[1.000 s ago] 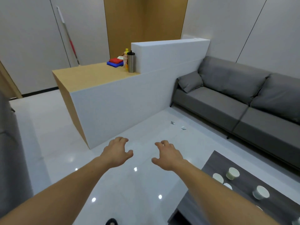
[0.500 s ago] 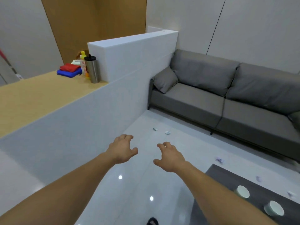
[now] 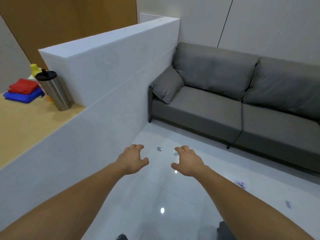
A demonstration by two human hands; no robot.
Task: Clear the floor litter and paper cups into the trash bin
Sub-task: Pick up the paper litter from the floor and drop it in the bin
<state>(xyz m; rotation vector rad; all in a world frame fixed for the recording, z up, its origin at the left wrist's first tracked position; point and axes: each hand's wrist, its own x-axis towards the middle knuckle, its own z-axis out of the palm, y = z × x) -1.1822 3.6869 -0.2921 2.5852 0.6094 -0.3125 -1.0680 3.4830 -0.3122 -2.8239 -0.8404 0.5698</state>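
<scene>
Small crumpled paper scraps lie on the glossy white floor. One scrap [image 3: 159, 148] sits between my hands, a second scrap [image 3: 175, 152] peeks out just beside my right fingers, a third scrap [image 3: 241, 184] and a fourth scrap [image 3: 288, 204] lie further right. My left hand [image 3: 133, 160] and my right hand [image 3: 188, 161] reach forward above the floor, palms down, fingers loosely curled, holding nothing. No paper cups and no trash bin are in view.
A white partition counter [image 3: 107, 94] runs along my left with a steel tumbler [image 3: 55, 90] and folded red and blue cloths [image 3: 23, 92] on its wooden top. A grey sofa [image 3: 233, 104] with a cushion lines the far right. A dark table corner [image 3: 225, 231] shows bottom right.
The view has moved forward and turned right, closer to the sofa and scraps. The dark table with its cups has slipped out of view. Both hands stay outstretched.
</scene>
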